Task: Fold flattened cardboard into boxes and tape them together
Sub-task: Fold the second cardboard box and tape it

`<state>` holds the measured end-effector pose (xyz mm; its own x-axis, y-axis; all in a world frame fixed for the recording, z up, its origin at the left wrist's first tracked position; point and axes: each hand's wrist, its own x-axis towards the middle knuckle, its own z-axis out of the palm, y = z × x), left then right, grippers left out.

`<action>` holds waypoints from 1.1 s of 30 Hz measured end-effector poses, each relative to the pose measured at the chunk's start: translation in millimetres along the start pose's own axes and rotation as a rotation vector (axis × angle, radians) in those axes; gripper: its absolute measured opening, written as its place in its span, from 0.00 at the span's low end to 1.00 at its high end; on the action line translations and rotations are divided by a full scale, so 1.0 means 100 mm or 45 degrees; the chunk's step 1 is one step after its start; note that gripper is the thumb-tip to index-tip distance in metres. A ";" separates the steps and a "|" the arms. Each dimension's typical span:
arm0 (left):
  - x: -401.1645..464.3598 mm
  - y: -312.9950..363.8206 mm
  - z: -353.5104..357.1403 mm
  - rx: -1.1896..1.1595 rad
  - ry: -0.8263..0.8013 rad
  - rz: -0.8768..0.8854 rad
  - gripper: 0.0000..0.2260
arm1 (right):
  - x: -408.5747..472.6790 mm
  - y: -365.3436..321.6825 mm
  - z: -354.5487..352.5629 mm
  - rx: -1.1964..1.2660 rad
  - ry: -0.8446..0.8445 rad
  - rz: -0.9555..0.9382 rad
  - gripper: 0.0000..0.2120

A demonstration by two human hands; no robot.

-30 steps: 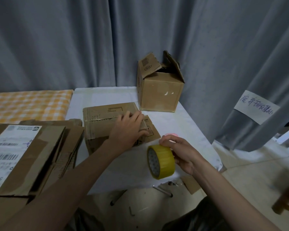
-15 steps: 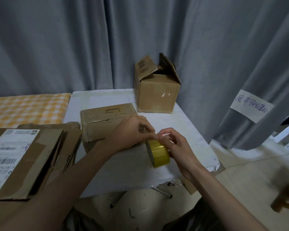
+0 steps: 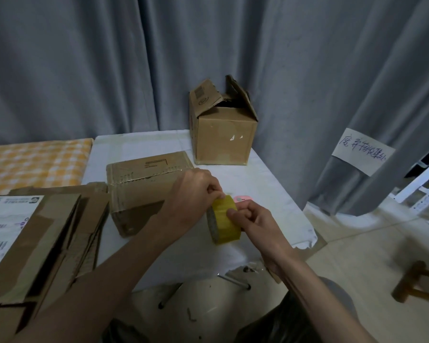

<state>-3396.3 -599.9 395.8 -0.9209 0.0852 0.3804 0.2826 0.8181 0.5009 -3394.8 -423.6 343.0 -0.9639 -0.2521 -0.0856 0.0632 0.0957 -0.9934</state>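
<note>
Right now we have both hands on the yellow roll of packing tape (image 3: 224, 220), which stands on edge above the near right part of the white-covered table (image 3: 139, 144). Our right hand (image 3: 254, 220) wraps the roll from the right, with the thumb pressed on its outer band; our left hand (image 3: 195, 194) pinches at the roll's top rim, fingertips closed together on the tape. Whether a loose tape end is between those fingertips, we cannot tell.

Just behind the roll a small pink object (image 3: 243, 199) lies on the table, partly hidden by it. To the left of our hands sits the folded brown cardboard box (image 3: 144, 186), low and closed on top, with a seam across it; our left wrist covers its right side. At the far right corner of the table stands the upright brown cardboard carton (image 3: 223, 134); its top flaps stick up loosely and the inside shows only dark, so we cannot tell what it holds.

At the left, a stack of flattened brown cardboard sheets (image 3: 47, 238) overlaps the table's left edge, the top sheet bearing a white shipping label (image 3: 3, 226). Bare tablecloth lies in front of the roll up to the near edge and between the roll and the right edge. Grey curtains (image 3: 109, 70) close the back, with a handwritten paper note (image 3: 363, 151) fixed at the right.
</note>
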 end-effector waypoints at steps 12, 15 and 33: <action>-0.09 0.17 -0.09 -0.101 0.258 0.072 0.04 | 0.05 -0.03 -0.06 -0.271 0.168 -0.353 0.11; -0.06 0.14 -0.11 -0.172 0.251 0.014 0.03 | 0.01 -0.03 -0.11 -0.272 0.087 -0.468 0.15; 0.19 0.13 0.22 0.135 -0.130 -0.208 0.26 | -0.12 0.08 -0.39 -0.333 0.037 -0.450 0.16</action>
<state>-3415.6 -574.8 392.3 -0.9761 -0.0004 0.2175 0.1027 0.8805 0.4627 -3392.8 -382.4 338.7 -0.9215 -0.2866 0.2621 -0.3360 0.2499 -0.9081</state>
